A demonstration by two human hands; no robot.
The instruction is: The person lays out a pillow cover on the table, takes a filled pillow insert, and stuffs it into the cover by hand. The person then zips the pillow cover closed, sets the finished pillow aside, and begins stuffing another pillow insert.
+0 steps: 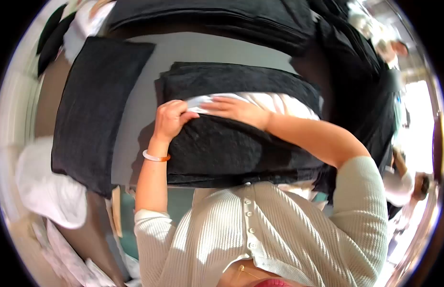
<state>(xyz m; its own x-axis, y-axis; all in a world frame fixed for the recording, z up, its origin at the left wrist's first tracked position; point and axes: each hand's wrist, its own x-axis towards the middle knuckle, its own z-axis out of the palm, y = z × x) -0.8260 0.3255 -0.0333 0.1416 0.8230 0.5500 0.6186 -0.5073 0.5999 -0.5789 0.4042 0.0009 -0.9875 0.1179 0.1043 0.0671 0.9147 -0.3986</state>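
Note:
Black fabric (222, 148) lies folded on the grey table (183, 47) in front of my body, with a strip of white cloth (293, 107) showing between its layers. At the left end of that strip, my left hand (171, 118) is closed with thumb and fingers pinching the edge of the white cloth. My right hand (236, 111) rests flat on the white strip just beside it, fingers stretched to the left and palm down. Part of the strip is hidden under my right hand and forearm.
A folded black piece (95, 110) lies at the table's left. A black stack (212, 16) stands at the far side, and more black fabric (358, 86) is heaped at the right. White cloth (49, 184) sits at lower left. Other people (399, 189) are at the right edge.

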